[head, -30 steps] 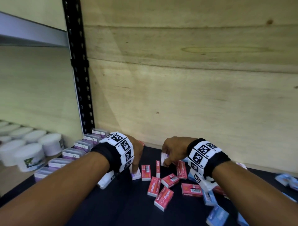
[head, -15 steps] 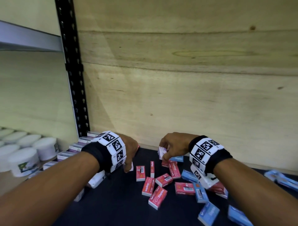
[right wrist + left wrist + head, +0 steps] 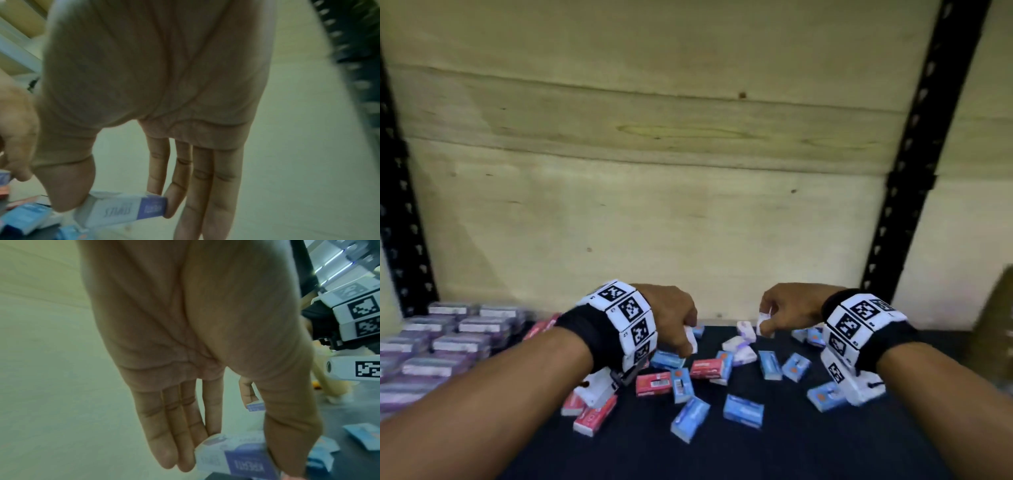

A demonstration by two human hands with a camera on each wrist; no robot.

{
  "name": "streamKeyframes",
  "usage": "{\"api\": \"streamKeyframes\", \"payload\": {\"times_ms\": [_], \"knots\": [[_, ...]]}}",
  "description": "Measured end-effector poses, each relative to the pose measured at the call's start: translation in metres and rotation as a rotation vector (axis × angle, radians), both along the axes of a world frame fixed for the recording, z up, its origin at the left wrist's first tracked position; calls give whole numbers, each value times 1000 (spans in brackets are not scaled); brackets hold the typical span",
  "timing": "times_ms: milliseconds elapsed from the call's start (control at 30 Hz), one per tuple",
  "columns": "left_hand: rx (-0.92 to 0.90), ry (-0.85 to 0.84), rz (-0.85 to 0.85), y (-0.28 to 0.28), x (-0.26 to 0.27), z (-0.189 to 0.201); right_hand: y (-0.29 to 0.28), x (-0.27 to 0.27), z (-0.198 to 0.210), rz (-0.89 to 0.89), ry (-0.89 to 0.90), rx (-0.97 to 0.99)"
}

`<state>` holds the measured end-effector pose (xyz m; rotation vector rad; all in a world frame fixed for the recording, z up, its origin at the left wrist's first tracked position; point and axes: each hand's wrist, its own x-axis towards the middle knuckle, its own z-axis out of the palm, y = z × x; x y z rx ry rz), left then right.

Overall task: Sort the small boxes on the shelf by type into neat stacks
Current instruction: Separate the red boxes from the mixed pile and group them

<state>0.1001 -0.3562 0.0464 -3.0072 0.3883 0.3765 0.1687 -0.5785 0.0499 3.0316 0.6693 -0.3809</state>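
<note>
Small staple boxes lie scattered on the dark shelf [image 3: 774, 445]: red boxes [image 3: 654, 383], blue boxes [image 3: 743, 411] and white-and-purple boxes [image 3: 744, 354]. My left hand [image 3: 681, 329] hovers over the heap and pinches a white-and-purple box [image 3: 236, 457] between thumb and fingers. My right hand [image 3: 774, 315], further right, pinches another white-and-purple box [image 3: 125, 209] between thumb and forefinger, a little above the shelf. Neat stacks of purple boxes [image 3: 448, 339] fill the shelf's left end.
A plywood back wall [image 3: 688, 205] stands right behind the heap. Black perforated uprights [image 3: 914, 171] frame the bay at left and right. Blue boxes [image 3: 825, 394] lie under my right wrist, red ones [image 3: 592, 418] under my left wrist.
The view has swung to the right along the shelf. Both hands moved right over the blue and white-purple boxes, each still holding a small box. The white tubs are out of view.
</note>
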Motion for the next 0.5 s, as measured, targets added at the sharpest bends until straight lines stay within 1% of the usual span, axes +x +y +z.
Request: {"api": "streamKeyframes", "payload": {"times_ms": [133, 200, 300, 367, 500], "knots": [[-36, -29, -100, -62, 15, -7, -71, -5, -2, -217, 46, -64], [-27, -33, -156, -89, 23, -10, -96, -9, -6, -298, 56, -97], [-34, -24, -207, -122, 37, -15, -124, -8, -16, -360, 78, -158], [-48, -23, -228, -140, 45, -19, -137, -5, -24, -382, 111, -163], [-82, -37, -243, -169, 61, -31, -148, 0, -32, -346, 128, -134]]}}
